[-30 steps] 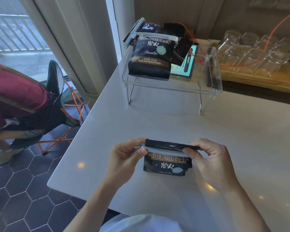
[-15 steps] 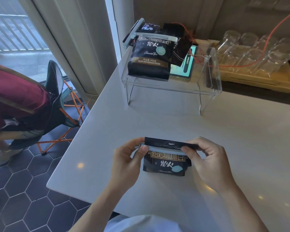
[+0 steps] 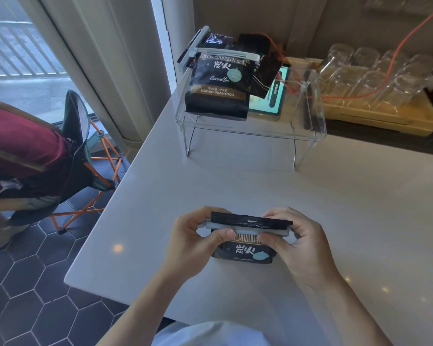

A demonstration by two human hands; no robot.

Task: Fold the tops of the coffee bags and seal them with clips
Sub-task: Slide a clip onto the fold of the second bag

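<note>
In the head view, a small black foil coffee bag (image 3: 245, 250) with gold and white lettering and a pale teal round label is held upright on the smooth white matte table (image 3: 335, 208), at about 6 o'clock in the picture. Its top is folded over into a flat, creased black band, and a long, slim, pale grey plastic bar clip (image 3: 246, 229) lies across the bag just under that fold. The clip's long axis runs from 9 o'clock to 3 o'clock, parallel to the folded top; the printed face of the bag is turned toward the camera. The left hand (image 3: 193, 243) is clenched on the clip's 9 o'clock end, thumb in front and fingers behind. The right hand (image 3: 299, 245) is closed on the 3 o'clock end in the same way, with its thumb pressed on the clip's front.

At 12 o'clock, a clear acrylic riser shelf (image 3: 308, 132) with thin legs is seen on the table. On it a larger black glossy coffee bag (image 3: 219, 86) leans, its top crossed by a similar grey bar clip (image 3: 225, 52) lying nearly level. Rows of upturned clear drinking glasses (image 3: 375, 78) are stacked on a pale wooden tray (image 3: 385, 118) at 2 o'clock.
</note>
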